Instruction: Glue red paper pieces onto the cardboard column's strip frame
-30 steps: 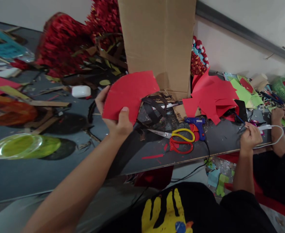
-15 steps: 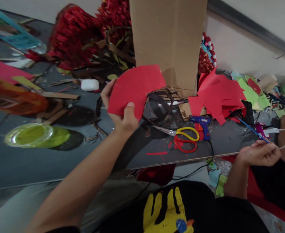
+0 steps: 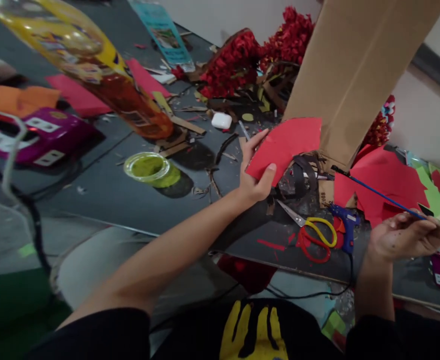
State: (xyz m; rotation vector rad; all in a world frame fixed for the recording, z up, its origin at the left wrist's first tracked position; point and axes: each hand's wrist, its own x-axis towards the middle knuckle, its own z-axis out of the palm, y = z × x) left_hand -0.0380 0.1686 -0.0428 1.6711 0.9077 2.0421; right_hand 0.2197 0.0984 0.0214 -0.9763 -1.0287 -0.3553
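Note:
A curved piece of red card (image 3: 285, 145) is held up over the table by my left hand (image 3: 255, 172), its thumb across the front and the fingers behind. My right hand (image 3: 407, 235) pinches a thin blue paintbrush (image 3: 387, 198) with a dark tip that points left toward the card, apart from it. Below the card lie scissors (image 3: 315, 235) with one yellow and one red handle. Beside them rests a blue glue gun (image 3: 347, 225). Red paper sheets (image 3: 385, 182) lie behind the brush.
A clear cup of yellow-green liquid (image 3: 152, 172) stands left of my arm. Behind it are a tilted-looking orange drink bottle (image 3: 118, 85) and a purple power strip (image 3: 43, 135). A tall cardboard piece (image 3: 355, 75) and red flower-like bundles (image 3: 235, 65) stand at the back.
The view has swung left, so the table things appear farther right. My right hand has raised the brush over the red paper, nearer the card. My left hand still holds the card.

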